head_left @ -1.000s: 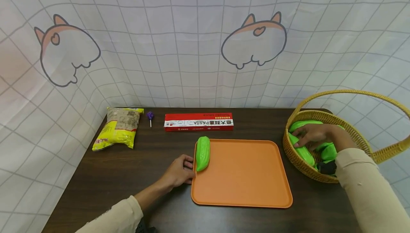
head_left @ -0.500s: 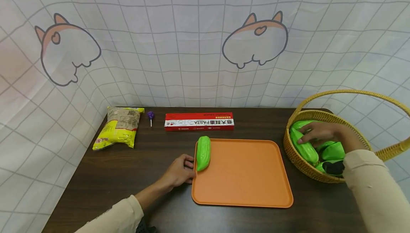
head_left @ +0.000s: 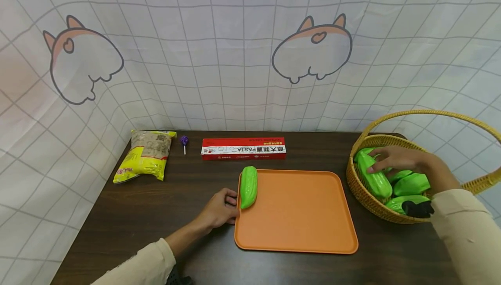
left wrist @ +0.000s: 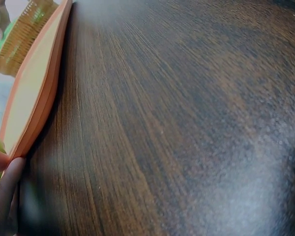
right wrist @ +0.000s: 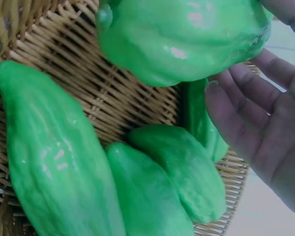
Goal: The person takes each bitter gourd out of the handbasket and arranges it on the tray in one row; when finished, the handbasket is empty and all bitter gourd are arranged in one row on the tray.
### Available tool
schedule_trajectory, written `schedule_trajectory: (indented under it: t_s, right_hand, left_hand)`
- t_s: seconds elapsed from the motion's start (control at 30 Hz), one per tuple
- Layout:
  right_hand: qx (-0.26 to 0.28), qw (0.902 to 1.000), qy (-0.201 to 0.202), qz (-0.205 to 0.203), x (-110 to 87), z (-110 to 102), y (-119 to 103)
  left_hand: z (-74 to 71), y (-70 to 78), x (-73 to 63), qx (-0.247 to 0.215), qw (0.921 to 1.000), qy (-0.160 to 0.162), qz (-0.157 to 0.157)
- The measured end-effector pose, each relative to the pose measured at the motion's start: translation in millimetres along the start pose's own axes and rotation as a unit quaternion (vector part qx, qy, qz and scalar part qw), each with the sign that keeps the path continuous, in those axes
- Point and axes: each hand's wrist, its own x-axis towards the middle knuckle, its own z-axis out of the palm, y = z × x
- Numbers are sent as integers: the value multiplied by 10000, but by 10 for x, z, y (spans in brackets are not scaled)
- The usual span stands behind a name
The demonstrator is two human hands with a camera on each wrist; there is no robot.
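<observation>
Left hand (head_left: 217, 210) pinches the left rim of one orange tray (head_left: 297, 211); one green gourd (head_left: 248, 187) lies along that side. Right hand (head_left: 399, 158) grips a second gourd (head_left: 379, 184) inside one wicker basket (head_left: 362, 199); four further gourds (right wrist: 59, 152) visible there. Beyond, on the surface (head_left: 164, 215): one red box (head_left: 243, 149), one yellow bag (head_left: 146, 159), one purple lollipop (head_left: 184, 141).

Left arm (head_left: 154, 253) reaches forward, left fingers (head_left: 230, 194) pinching; right arm (head_left: 459, 222) reaches farther, right fingers (right wrist: 233, 115) curled.
</observation>
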Motion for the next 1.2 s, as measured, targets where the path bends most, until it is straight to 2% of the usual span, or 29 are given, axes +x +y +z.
schedule_trajectory:
  t_s: [0.23,0.67,1.0,1.2]
  right_hand:
    - [-96,9996,173,-181,-72,-4,-25]
    - [-323,9947,745,-633,-337,76,-126]
    - [-363,9909,918,-914,-446,179,-187]
    - [-348,9911,772,-1023,-498,254,-312]
  left_hand:
    - [-6,28,-18,93,9999,-18,-65]
    - [-2,26,-21,80,10000,11,-25]
    - [12,3,-11,23,10000,42,-21]
    - [9,1,-6,15,10000,9,-13]
